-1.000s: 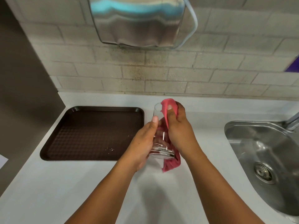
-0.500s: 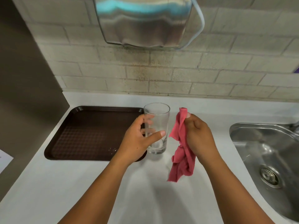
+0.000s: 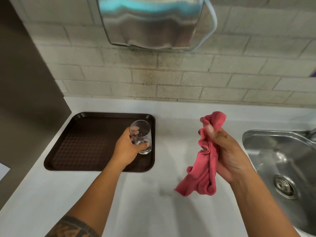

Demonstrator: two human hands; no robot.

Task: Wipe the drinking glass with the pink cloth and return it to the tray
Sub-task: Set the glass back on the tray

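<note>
A white counter point(image 3: 145, 211) runs below a grey brick wall point(image 3: 222, 79). A steel sink point(image 3: 282, 151) with 1 round drain point(image 3: 284, 186) sits at the right. A shiny metal dispenser point(image 3: 150, 23) hangs on the wall above.

Single head-worn view, angled down, close over counter point(image 3: 150, 211) (wide-angle)

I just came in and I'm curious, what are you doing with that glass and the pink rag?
A person is tidying up at a counter. The left hand holds a clear drinking glass upright over the right side of the brown tray, at or just above its surface. The right hand holds the bunched pink cloth up above the counter, away from the glass. A metal sink sits to the right.
</note>
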